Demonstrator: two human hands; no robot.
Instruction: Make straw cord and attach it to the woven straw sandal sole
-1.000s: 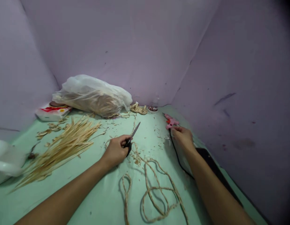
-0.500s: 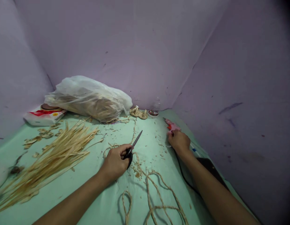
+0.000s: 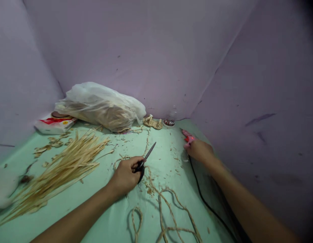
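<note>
Black-handled scissors (image 3: 148, 152) are in my left hand (image 3: 127, 173), fingers closed about the handles and blades pointing away to the upper right. My right hand (image 3: 200, 150) is wrapped round a pink glue gun (image 3: 188, 135), whose nozzle points to the far left and whose black cord (image 3: 200, 192) trails toward me. A small red light shows on the gun. Braided straw cord (image 3: 169, 204) lies in loops on the green table between my arms, partly behind my left hand. A small woven sandal-shaped piece (image 3: 152, 122) sits near the back wall.
At left lies a bundle of dry straw strips (image 3: 67, 168), with shavings behind it. A white plastic bag (image 3: 101, 106) of fibre rests against the wall, beside a red-and-white packet (image 3: 55, 125). A small tub of beads (image 3: 169, 123) stands at the back. Walls enclose the table.
My right hand has shifted slightly right with the glue gun, and the gun's red light now shows. The view has turned a little left. My left hand still holds the scissors.
</note>
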